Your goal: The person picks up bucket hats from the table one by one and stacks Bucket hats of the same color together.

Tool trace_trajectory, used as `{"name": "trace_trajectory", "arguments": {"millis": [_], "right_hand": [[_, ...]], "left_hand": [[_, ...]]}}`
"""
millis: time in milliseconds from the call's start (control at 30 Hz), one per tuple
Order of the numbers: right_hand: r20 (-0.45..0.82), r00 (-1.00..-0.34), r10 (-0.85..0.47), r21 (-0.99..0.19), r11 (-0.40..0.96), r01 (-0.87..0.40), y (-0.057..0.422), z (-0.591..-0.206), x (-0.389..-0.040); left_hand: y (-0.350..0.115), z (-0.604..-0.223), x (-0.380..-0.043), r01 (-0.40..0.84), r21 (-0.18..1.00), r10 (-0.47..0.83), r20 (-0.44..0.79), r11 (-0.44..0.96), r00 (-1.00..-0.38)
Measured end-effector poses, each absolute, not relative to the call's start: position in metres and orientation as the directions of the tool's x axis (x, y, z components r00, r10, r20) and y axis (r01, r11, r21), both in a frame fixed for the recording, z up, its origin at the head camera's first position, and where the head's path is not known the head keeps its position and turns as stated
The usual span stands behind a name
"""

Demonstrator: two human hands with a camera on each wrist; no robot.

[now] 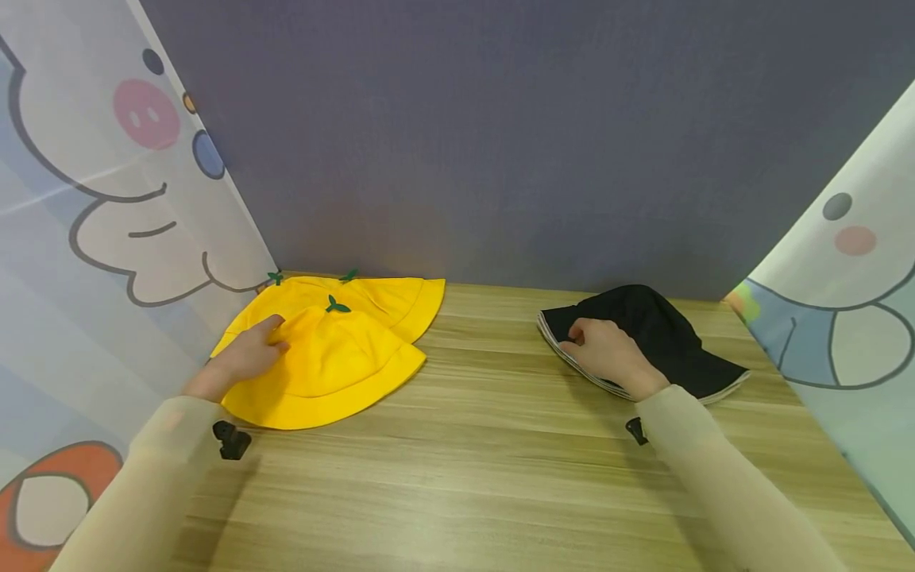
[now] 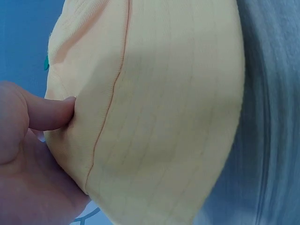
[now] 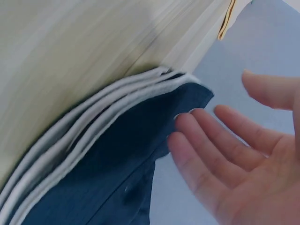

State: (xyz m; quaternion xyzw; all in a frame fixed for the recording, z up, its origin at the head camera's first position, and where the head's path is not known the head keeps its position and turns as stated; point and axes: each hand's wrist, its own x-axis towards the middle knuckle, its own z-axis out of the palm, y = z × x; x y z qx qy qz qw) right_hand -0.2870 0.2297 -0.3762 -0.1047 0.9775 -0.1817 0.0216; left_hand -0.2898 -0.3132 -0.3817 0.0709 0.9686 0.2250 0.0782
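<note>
Yellow bucket hats [image 1: 336,357] with green sprouts on top lie overlapping at the left. My left hand [image 1: 249,351] is at the left side of the front one, and its thumb [image 2: 54,113] dents the crown in the left wrist view. The other left fingers are mostly hidden behind the cloth. Over at the right, black bucket hats [image 1: 643,330] lie stacked, their several pale-edged brims [image 3: 93,117] layered together. My right hand [image 1: 608,349] hovers by the brim's left part, fingers loosely extended and thumb apart, holding nothing.
The hats lie on a wood-grain table [image 1: 443,461]. A grey panel [image 1: 486,143] rises along the back. Cartoon-printed sheets stand on the left [image 1: 86,262] and right [image 1: 858,318]. Small black clips [image 1: 232,441] hang at both cuffs.
</note>
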Motion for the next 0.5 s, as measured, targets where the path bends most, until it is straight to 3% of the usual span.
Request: {"name": "trace_trajectory", "arguments": {"millis": [333,500], "right_hand": [[0.061,-0.956,-0.286,-0.42,0.862,-0.284,0.19,-0.384,-0.301],[0.024,-0.959,-0.282,-0.434,0.861,-0.264,0.169,-0.389,-0.304]], "left_hand": [[-0.308,-0.385,-0.291,0.111,0.471,0.179,-0.103,0.875,-0.978],[-0.304,-0.387,-0.292,0.138,0.479,0.202,-0.083,0.867,-0.976]]}}
